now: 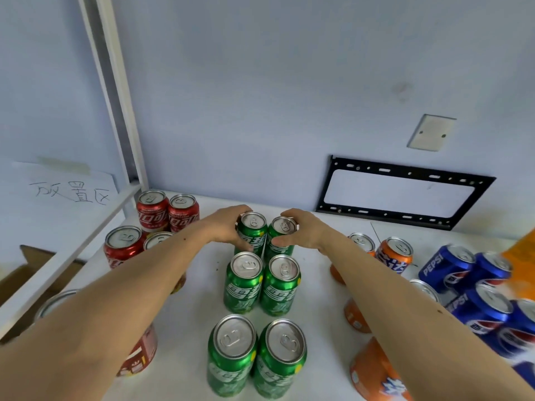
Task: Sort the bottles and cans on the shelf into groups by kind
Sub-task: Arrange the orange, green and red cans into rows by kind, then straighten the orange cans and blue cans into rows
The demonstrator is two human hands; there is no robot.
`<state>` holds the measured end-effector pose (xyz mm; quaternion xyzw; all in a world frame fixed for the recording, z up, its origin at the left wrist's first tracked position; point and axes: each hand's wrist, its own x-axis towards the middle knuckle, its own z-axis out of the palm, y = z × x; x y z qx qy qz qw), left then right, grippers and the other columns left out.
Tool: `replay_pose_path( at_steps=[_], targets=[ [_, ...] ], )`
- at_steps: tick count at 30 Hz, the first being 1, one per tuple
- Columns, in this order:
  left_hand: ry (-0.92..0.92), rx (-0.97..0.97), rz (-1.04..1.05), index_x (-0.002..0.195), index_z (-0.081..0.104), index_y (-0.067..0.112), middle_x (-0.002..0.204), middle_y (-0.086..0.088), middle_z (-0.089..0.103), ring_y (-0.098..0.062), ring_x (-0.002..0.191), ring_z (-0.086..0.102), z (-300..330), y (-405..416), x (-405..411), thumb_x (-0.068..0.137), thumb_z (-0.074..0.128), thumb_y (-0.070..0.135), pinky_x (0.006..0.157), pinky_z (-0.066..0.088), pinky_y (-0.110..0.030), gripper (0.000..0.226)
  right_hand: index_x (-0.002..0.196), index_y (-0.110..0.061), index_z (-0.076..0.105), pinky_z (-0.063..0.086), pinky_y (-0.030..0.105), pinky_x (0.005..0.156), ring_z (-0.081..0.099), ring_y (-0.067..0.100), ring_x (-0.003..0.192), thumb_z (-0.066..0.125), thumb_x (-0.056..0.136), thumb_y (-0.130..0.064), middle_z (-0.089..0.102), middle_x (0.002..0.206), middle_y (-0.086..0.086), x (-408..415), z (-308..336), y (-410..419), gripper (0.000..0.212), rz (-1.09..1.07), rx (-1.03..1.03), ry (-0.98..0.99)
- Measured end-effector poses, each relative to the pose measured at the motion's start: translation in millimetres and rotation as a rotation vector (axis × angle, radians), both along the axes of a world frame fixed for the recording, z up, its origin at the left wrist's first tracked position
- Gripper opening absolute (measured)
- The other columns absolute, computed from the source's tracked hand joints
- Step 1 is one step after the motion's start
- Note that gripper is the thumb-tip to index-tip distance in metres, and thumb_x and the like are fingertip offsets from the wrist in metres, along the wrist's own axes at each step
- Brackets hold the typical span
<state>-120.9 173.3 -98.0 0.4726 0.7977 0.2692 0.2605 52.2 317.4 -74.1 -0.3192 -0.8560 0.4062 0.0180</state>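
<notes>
A pale blue wall backs the white shelf (315, 256), and I take the black bracket (405, 192) fixed to that wall as my marker: just below and to its left, my left hand (223, 227) is wrapped round the far-left green can (251, 234) and my right hand (301, 231) round the far-right green can (282, 237), fingers curled on each. I press the pair together, I judge, to square the back of the green double row (260, 285). Red cans (153, 215) stand far left of the bracket, orange cans (395, 253) below it, and blue cans (463, 270) below its right end.
</notes>
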Motion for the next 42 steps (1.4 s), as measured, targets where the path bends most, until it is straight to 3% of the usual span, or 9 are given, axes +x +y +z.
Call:
replay_pose_path(
  at_steps=[3, 9, 12, 16, 22, 26, 33, 42],
  targets=[
    [-0.043, -0.004, -0.040, 0.144, 0.035, 0.028, 0.143, 0.003, 0.047, -0.018, 0.128, 0.047, 30, 3, -4, 0.061, 0.092, 0.027, 0.104, 0.043, -0.036, 0.100, 0.142, -0.019, 0.042, 0.045, 0.031, 0.097, 0.053, 0.017, 0.118, 0.084, 0.070, -0.037, 0.051, 0.134, -0.001, 21, 32, 6, 0.086, -0.024, 0.010, 0.055],
    [0.048, 0.096, -0.219, 0.147, 0.032, 0.028, 0.148, 0.008, 0.043, -0.012, 0.137, 0.037, 94, 45, 39, 0.065, 0.089, 0.032, 0.111, 0.036, -0.034, 0.100, 0.127, -0.015, 0.057, 0.048, 0.029, 0.089, 0.060, 0.016, 0.111, 0.083, 0.071, -0.037, 0.062, 0.122, -0.001, 107, 79, 52, 0.066, -0.227, 0.130, 0.125],
    [0.100, 0.046, -0.376, 0.149, 0.028, 0.027, 0.152, 0.007, 0.038, -0.012, 0.139, 0.035, 93, 81, 85, 0.068, 0.087, 0.028, 0.111, 0.034, -0.033, 0.101, 0.130, -0.012, 0.055, 0.046, 0.035, 0.100, 0.058, 0.020, 0.116, 0.083, 0.072, -0.035, 0.060, 0.129, 0.005, 147, 71, 81, 0.068, -0.271, 0.129, 0.088],
    [0.134, -0.078, -0.479, 0.152, 0.023, 0.028, 0.156, 0.003, 0.032, -0.018, 0.140, 0.035, 71, 123, 130, 0.069, 0.087, 0.022, 0.109, 0.036, -0.032, 0.105, 0.140, -0.017, 0.046, 0.042, 0.040, 0.107, 0.049, 0.021, 0.127, 0.080, 0.071, -0.047, 0.049, 0.143, 0.002, 178, 42, 111, 0.083, -0.228, 0.219, -0.043],
    [0.128, -0.196, -0.472, 0.149, 0.029, 0.029, 0.153, 0.005, 0.034, -0.021, 0.138, 0.038, 33, 152, 150, 0.064, 0.089, 0.010, 0.108, 0.042, -0.042, 0.106, 0.140, -0.020, 0.045, 0.054, 0.034, 0.087, 0.050, 0.023, 0.122, 0.083, 0.069, -0.044, 0.047, 0.139, 0.001, 187, 10, 136, 0.084, -0.111, 0.192, -0.138],
    [0.194, -0.134, -0.458, 0.133, 0.045, 0.028, 0.134, 0.006, 0.053, -0.017, 0.125, 0.048, 21, 159, 159, 0.064, 0.089, 0.014, 0.103, 0.045, -0.041, 0.083, 0.130, -0.019, 0.053, 0.053, 0.043, 0.093, 0.055, 0.024, 0.116, 0.086, 0.066, -0.035, 0.055, 0.130, 0.004, 184, 3, 145, 0.074, -0.033, 0.265, -0.149],
    [0.222, -0.049, -0.283, 0.112, 0.049, 0.028, 0.125, 0.002, 0.060, -0.019, 0.115, 0.056, 11, 168, 175, 0.060, 0.091, 0.030, 0.095, 0.048, -0.037, 0.067, 0.126, -0.019, 0.058, 0.050, 0.036, 0.095, 0.056, 0.019, 0.115, 0.087, 0.065, -0.017, 0.059, 0.126, 0.001, 181, 16, 158, 0.067, 0.196, 0.209, -0.174],
    [0.251, -0.050, -0.210, 0.120, 0.049, 0.021, 0.128, -0.002, 0.060, -0.022, 0.116, 0.057, 8, 168, 185, 0.061, 0.090, 0.030, 0.093, 0.048, -0.034, 0.072, 0.126, -0.020, 0.058, 0.048, 0.044, 0.101, 0.055, 0.020, 0.119, 0.087, 0.066, -0.015, 0.060, 0.127, -0.001, 180, 19, 164, 0.066, 0.286, 0.194, -0.172]
  ],
)
